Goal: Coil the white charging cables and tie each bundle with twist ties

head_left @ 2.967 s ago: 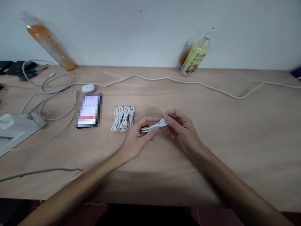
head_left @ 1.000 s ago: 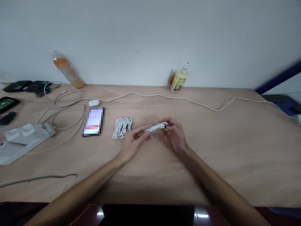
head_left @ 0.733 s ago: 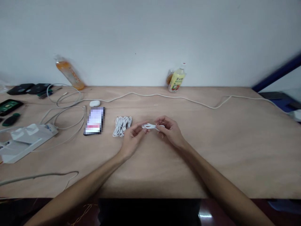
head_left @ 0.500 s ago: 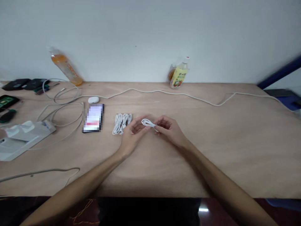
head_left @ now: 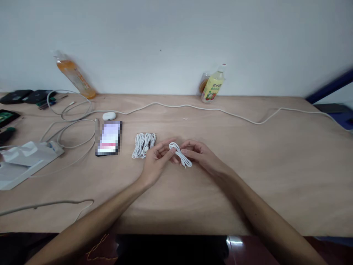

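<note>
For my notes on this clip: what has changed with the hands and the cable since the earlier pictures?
The folded white cable has turned: earlier it lay stretched sideways between both hands, now it slants down toward the right. The left hand and right hand keep their grip on it. The coiled cable bundle and the phone stayed in place.

Two hands: left hand, right hand. Two coiled cables: held bundle and a lying bundle on the surface. Two bottles too, orange bottle plus yellow bottle. One phone, one white case. Loose long cables: several, can't count them exactly.
</note>
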A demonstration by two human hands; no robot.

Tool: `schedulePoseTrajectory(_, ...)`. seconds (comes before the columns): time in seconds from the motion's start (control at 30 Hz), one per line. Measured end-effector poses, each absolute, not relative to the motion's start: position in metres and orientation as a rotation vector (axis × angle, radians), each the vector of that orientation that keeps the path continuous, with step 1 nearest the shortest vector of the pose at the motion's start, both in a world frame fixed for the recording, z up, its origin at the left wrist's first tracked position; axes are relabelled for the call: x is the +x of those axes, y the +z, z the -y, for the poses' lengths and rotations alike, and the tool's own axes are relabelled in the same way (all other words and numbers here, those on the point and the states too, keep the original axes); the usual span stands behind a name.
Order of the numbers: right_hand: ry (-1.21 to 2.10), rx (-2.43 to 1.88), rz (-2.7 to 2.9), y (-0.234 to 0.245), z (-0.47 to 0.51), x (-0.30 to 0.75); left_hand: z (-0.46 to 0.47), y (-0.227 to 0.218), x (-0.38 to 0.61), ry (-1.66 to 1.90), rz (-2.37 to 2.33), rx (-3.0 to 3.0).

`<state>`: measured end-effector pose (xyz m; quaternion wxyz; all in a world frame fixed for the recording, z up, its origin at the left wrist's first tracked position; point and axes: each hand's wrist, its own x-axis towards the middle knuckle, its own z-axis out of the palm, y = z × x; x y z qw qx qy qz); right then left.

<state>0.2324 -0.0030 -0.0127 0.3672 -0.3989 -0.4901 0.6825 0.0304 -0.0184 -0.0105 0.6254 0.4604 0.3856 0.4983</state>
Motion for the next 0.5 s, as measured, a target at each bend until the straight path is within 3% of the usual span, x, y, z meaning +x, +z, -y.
schedulePoseTrajectory(0.3, 1.55, -1.062, 1.408, -0.006, 0.009, 0.224, 0.016, -0.015, 0.031, 1.121, -0.99, 1.072)
schedulePoseTrajectory(0.5, 1.273, -1.306, 1.378, -0.002, -0.001, 0.243, 0.02, -0.021, 0.029, 1.055, -0.951, 1.18)
